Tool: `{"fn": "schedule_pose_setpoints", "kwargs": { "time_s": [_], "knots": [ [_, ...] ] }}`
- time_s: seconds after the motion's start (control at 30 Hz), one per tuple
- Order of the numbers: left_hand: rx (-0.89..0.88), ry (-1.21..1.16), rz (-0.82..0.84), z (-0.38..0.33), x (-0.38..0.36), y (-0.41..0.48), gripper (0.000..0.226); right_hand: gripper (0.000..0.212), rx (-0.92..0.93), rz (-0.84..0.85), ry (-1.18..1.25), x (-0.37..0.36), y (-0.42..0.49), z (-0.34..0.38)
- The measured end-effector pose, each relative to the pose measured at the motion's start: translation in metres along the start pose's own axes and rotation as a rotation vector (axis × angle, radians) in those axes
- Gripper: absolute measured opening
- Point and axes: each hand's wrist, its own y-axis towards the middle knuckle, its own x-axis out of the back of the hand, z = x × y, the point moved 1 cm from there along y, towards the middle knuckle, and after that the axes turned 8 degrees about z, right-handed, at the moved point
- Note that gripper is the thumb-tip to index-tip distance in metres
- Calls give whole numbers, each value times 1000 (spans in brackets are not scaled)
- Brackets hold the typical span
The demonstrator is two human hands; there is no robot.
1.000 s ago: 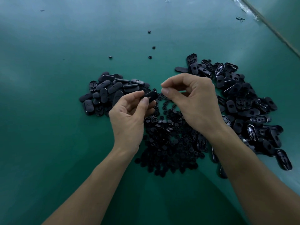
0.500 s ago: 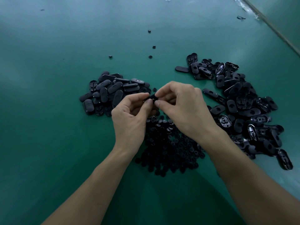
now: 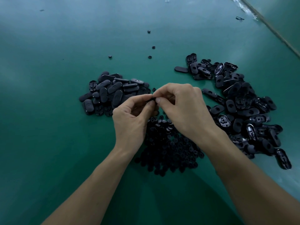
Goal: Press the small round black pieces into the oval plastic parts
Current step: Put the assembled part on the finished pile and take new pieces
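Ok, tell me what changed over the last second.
The right hand moved left to meet the left hand; both now pinch the part the left hand already held. Any round piece between them is hidden. The left pile, right pile and round-piece pile stayed put.

No words, labels, brand names or numbers can be read anywhere here. The oval plastic parts (image 3: 240, 101) heaped towards the right edge of the green surface (image 3: 48, 143), and those piled nearer its middle, are plain dark mouldings. A few carry tiny raised marks, too small and dim to make out. The small round black pieces (image 3: 170, 146) heaped at the near edge show no lettering either.
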Motion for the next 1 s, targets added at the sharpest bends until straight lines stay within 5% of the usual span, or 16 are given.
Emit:
{"fn": "schedule_pose_setpoints", "kwargs": {
  "time_s": [1.0],
  "knots": [
    [-16,46,57,2,0,1,22,15,-56,25,106,1,2,-4]
  ]
}}
